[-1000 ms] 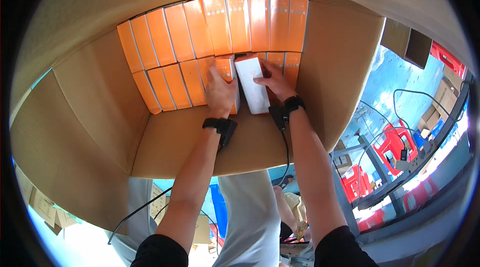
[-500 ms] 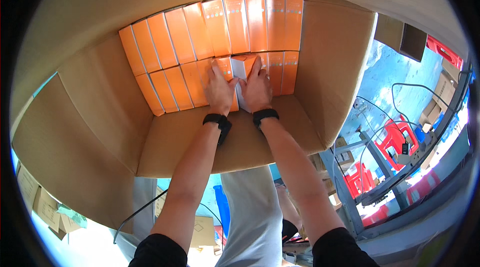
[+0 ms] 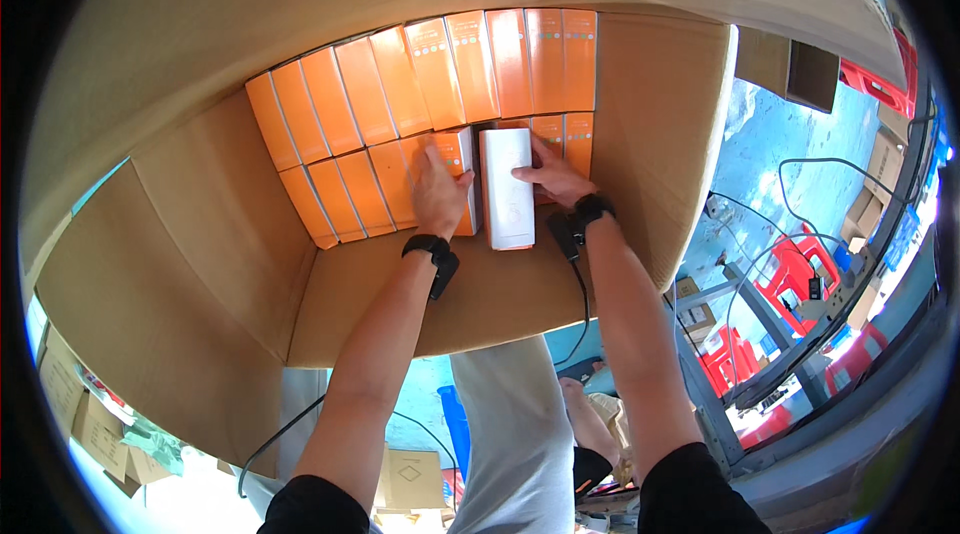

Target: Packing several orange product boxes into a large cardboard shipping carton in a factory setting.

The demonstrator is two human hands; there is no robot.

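Note:
Orange-and-white boxes point(image 3: 365, 84) stand in two rows inside a large brown carton point(image 3: 655, 124). My right hand point(image 3: 560, 179) grips a separate box point(image 3: 510, 189) with its plain white side toward me, thumb on that white face and fingers along its right edge. This box tilts out at the gap in the near row. My left hand point(image 3: 438, 194) rests on the orange box point(image 3: 453, 151) just left of the gap, its fingers against the orange faces and thumb apart near the right edge. Both wrists wear black bands point(image 3: 432, 252).
The carton's side flap point(image 3: 150, 314) spreads out at the left. To the right, beyond the carton wall, are red plastic stools point(image 3: 790, 274), black cables point(image 3: 845, 164) and a grey metal frame point(image 3: 770, 319) over a blue floor. Small brown cartons point(image 3: 410, 479) lie below.
My right hand has moved right and now holds a white-sided box, which has turned and come up out of the near row. My left hand stays by the neighbouring box.

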